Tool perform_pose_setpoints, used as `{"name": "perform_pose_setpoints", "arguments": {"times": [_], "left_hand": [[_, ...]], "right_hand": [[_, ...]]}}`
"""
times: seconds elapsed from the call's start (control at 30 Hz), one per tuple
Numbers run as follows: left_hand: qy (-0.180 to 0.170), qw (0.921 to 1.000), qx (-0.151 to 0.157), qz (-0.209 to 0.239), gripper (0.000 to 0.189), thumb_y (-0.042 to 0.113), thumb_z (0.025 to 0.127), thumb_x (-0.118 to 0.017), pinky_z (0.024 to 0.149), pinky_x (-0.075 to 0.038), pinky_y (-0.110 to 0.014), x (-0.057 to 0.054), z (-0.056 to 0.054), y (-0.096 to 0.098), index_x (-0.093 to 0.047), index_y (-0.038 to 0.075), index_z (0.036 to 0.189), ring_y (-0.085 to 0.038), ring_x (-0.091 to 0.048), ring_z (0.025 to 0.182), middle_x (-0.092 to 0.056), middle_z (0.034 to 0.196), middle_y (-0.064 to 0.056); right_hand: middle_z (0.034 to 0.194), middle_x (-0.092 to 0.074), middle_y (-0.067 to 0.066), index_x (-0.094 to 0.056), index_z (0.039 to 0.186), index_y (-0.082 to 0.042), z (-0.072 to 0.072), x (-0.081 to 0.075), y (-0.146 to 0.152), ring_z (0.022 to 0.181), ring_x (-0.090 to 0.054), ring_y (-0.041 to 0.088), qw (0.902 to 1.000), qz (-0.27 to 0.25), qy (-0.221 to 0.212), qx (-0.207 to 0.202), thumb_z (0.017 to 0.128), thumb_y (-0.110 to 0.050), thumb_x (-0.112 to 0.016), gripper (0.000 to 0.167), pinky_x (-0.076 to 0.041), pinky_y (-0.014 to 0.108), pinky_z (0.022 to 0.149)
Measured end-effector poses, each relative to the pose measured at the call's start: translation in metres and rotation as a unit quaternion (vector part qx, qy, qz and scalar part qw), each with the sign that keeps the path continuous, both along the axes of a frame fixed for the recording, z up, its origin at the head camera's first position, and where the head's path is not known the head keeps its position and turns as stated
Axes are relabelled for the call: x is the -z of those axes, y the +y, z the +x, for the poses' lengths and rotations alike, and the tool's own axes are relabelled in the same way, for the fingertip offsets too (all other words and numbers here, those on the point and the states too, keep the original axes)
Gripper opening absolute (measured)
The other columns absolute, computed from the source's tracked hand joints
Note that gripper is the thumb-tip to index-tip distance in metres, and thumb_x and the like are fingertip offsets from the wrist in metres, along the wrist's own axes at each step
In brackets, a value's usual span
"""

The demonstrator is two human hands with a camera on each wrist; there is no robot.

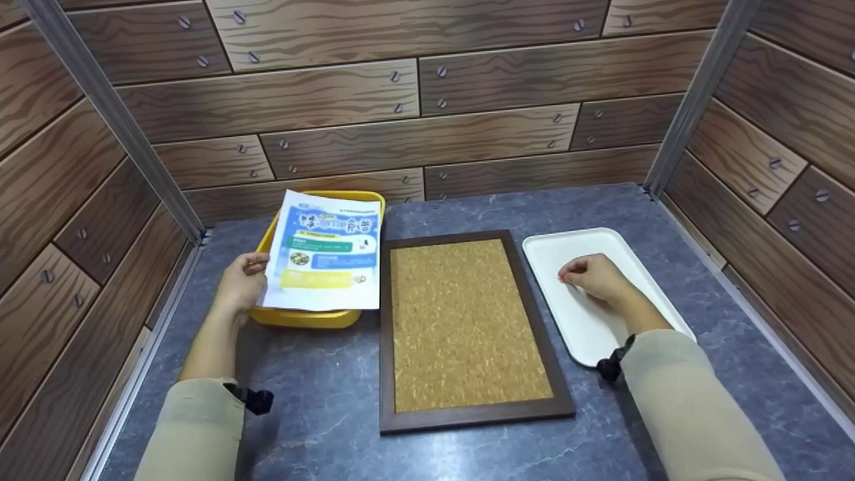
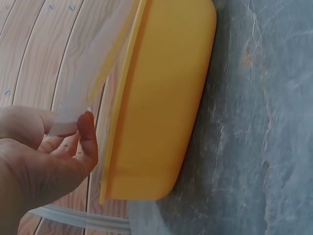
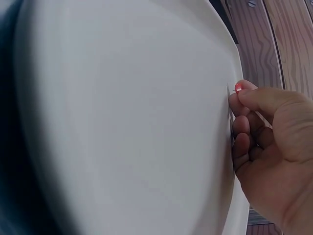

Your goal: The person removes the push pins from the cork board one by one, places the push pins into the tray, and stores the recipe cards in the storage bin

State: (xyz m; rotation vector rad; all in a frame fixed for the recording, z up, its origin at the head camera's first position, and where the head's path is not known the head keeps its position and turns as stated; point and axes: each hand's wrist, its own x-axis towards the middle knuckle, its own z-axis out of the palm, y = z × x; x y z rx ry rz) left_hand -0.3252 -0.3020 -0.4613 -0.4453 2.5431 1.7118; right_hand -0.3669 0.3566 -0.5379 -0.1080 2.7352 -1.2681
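Note:
A printed paper sheet (image 1: pixel 330 267) with blue, green and yellow blocks lies tilted over a yellow plastic basin (image 1: pixel 340 321). My left hand (image 1: pixel 242 284) pinches the sheet's left edge between thumb and fingers. In the left wrist view the sheet (image 2: pixel 93 68) slants up beside the basin wall (image 2: pixel 156 98). Over a white tray (image 1: pixel 581 327), my right hand (image 1: pixel 598 277) pinches a small red push pin (image 3: pixel 238 88) between thumb and forefinger. Its thin metal point shows faintly in the right wrist view. Between the hands lies a cork board (image 1: pixel 467 327) with a dark brown frame.
The dark grey marbled table (image 1: pixel 314 414) carries the basin, board and tray. Wood-plank-patterned walls (image 1: pixel 347 87) stand at the back and both sides, joined by metal corner posts (image 1: pixel 695 100). The board's frame is close beside the basin and the tray.

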Motion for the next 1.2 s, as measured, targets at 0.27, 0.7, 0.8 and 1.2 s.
{"name": "perform_pose_setpoints", "arguments": {"times": [0.27,0.7,0.8,1.2], "left_hand": [[-0.034,0.9981,0.044,-0.025,0.056,0.005,0.108,-0.041,0.089,-0.05,-0.019,0.004,-0.004,-0.02,-0.046,0.005,0.163,-0.03,-0.052,0.14,-0.042,0.17,-0.023],[-0.027,0.9909,0.087,-0.099,0.055,-0.001,0.105,-0.05,0.115,-0.049,-0.038,0.01,-0.012,-0.035,-0.045,-0.006,0.16,-0.041,-0.048,0.149,-0.047,0.164,-0.033],[-0.037,0.9907,0.087,-0.097,0.056,-0.003,0.105,-0.048,0.111,-0.051,-0.036,0.01,-0.013,-0.032,-0.044,-0.006,0.161,-0.039,-0.05,0.147,-0.047,0.164,-0.031],[-0.044,0.9646,0.148,-0.214,0.074,-0.015,0.085,-0.04,0.123,-0.043,-0.05,0.01,-0.014,-0.023,-0.042,-0.013,0.159,-0.048,-0.044,0.154,-0.046,0.162,-0.036]], "right_hand": [[0.102,-0.081,0.005,-0.08,0.112,0.003,0.001,0.001,0.001,0.087,-0.059,0.005,0.9995,0.026,0.01,-0.018,0.103,-0.011,-0.069,0.02,-0.047,0.015,0.076],[0.109,-0.083,0.006,-0.081,0.115,-0.002,0.0,0.003,0.006,0.091,-0.061,0.004,0.9993,0.034,0.0,-0.014,0.105,-0.016,-0.069,0.02,-0.047,0.015,0.079],[0.112,-0.082,0.009,-0.081,0.116,-0.002,0.001,0.003,0.007,0.093,-0.062,0.005,0.9992,0.035,0.003,-0.021,0.106,-0.015,-0.068,0.021,-0.048,0.016,0.08],[0.115,-0.079,0.017,-0.082,0.113,-0.001,0.004,0.005,0.007,0.094,-0.062,0.004,0.9991,0.034,0.016,-0.021,0.104,-0.012,-0.07,0.018,-0.048,0.014,0.08]]}}
